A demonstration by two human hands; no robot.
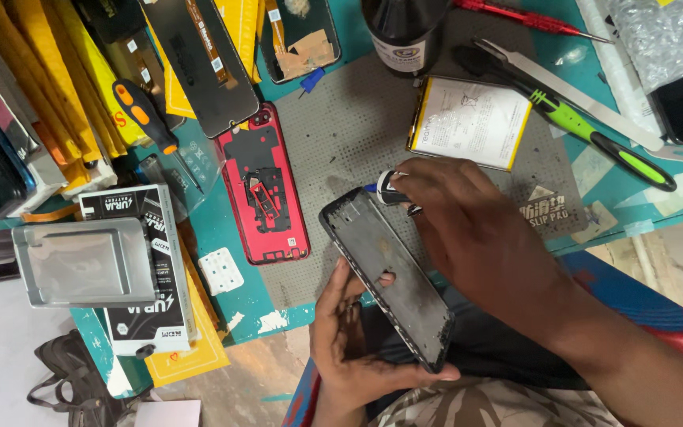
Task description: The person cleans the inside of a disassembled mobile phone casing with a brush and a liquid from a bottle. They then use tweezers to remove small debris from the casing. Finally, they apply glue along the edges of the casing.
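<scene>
Fingers (333,304) of left hand (349,348) curl under black phone frame (385,273), tilting it above counter (223,237) edge. Right hand (476,229) pinches small white-tipped tube (389,188) at frame's upper corner. Red phone back (262,186), battery (470,120) lie near on grey mat (341,119).

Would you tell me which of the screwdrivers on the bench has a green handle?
The green-and-black screwdriver at upper right, beside the battery; the others are orange-black and red.

Right hand (468,229) hides a small, perhaps tube-like tool (390,187).
</scene>
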